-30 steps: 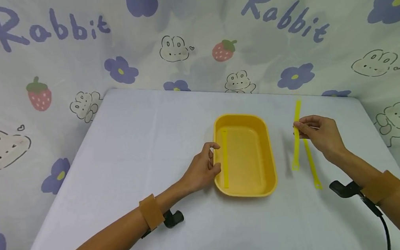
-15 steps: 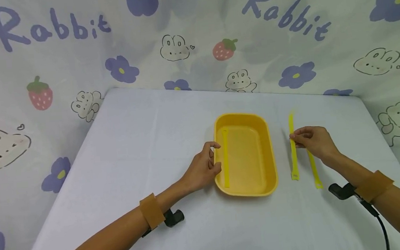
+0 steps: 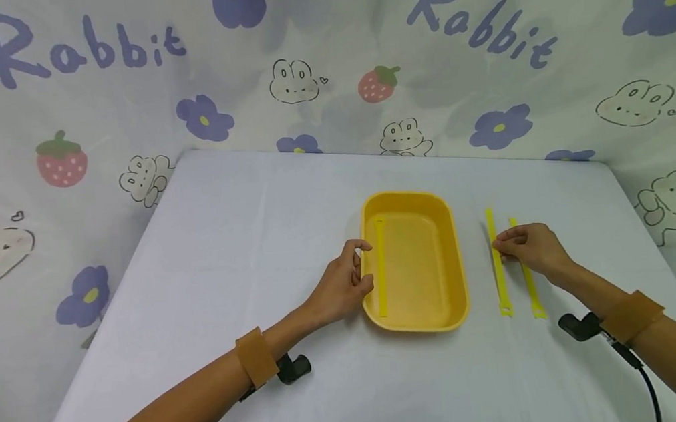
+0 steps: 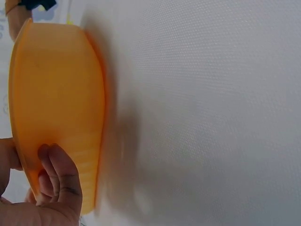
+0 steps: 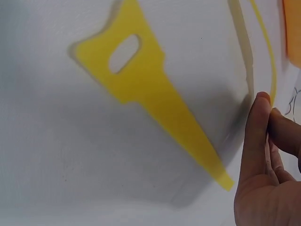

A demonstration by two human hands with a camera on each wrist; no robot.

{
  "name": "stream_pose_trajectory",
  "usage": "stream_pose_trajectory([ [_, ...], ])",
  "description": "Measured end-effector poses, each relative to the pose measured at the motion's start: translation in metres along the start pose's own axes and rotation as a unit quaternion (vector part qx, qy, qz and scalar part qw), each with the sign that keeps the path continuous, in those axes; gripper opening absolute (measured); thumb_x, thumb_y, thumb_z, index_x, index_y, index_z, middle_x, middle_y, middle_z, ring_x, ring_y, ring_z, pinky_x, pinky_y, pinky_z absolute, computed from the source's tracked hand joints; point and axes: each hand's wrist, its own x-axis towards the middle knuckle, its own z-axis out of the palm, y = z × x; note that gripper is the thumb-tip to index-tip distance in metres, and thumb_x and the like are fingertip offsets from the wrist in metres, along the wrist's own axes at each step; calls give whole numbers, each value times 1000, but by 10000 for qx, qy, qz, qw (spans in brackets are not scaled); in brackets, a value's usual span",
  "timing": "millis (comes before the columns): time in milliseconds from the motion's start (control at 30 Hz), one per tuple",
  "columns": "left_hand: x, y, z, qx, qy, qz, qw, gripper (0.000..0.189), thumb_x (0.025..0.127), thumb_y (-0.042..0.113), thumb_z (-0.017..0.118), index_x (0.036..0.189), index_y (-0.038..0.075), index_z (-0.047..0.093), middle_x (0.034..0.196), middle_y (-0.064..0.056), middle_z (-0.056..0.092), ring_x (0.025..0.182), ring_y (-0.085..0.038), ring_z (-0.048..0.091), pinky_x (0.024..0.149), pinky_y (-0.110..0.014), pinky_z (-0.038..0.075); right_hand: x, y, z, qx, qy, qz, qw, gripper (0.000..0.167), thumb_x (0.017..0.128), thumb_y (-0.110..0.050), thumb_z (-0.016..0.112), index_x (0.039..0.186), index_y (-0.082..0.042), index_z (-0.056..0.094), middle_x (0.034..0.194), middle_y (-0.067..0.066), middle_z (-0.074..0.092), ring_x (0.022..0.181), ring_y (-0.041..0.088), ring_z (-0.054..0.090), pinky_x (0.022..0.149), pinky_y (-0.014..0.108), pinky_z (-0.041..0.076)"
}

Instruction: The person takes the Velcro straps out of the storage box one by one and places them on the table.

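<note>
In the head view my left hand (image 3: pixel 338 284) holds the left rim of a yellow plastic tray (image 3: pixel 421 264), its fingertips over the edge. The left wrist view shows fingers (image 4: pixel 61 174) against the tray's outer wall (image 4: pixel 61 84). One yellow cable tie (image 3: pixel 382 267) lies lengthwise inside, near the left wall. To the right of the tray, my right hand (image 3: pixel 531 248) pinches a second flat cable tie (image 3: pixel 500 284) between thumb and index finger. Another cable tie (image 5: pixel 164 108), with a slotted wide head, lies on the table beside it, partly hidden by that hand in the head view.
The white table (image 3: pixel 226 247) reaches back to a printed rabbit curtain (image 3: pixel 324 51). Small black cameras on brown straps (image 3: pixel 257 357) sit at both wrists, with a cable (image 3: pixel 653 378) trailing from the right one.
My right hand has brought its cable tie down and toward me, closer to the table and roughly alongside the lying one. My left hand and the tray stay in place.
</note>
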Motion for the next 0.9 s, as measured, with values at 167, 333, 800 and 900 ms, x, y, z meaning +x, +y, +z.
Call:
stream_pose_trajectory([
  [167,0,-1,0,21,45,14,10000,49,92,4,58,137,4,39,91,-7,52,64,-10,50,60,-19,44,2,2,0,-140,114,-10,9998,37,97,-20,66,117,11,63,93,10,76,72,10,72,67,22,57],
  [333,0,0,0,1,59,-19,10000,49,92,4,58,137,5,39,91,-7,52,64,-10,49,60,-19,43,3,3,1,-526,307,97,9981,36,95,-24,69,111,8,67,84,5,75,69,12,71,62,22,54],
  [800,0,-1,3,-57,15,-55,10000,49,92,4,57,137,5,38,91,-7,51,63,-10,49,59,-19,43,3,5,3,-935,403,360,9941,44,93,-30,71,108,11,67,75,7,73,65,14,68,60,23,51],
  [900,-1,-1,3,-20,21,-76,10000,49,92,4,57,137,6,38,92,-7,51,63,-10,49,59,-19,43,2,7,4,-938,367,349,9943,45,94,-30,70,109,11,67,75,5,73,66,14,68,61,23,51],
])
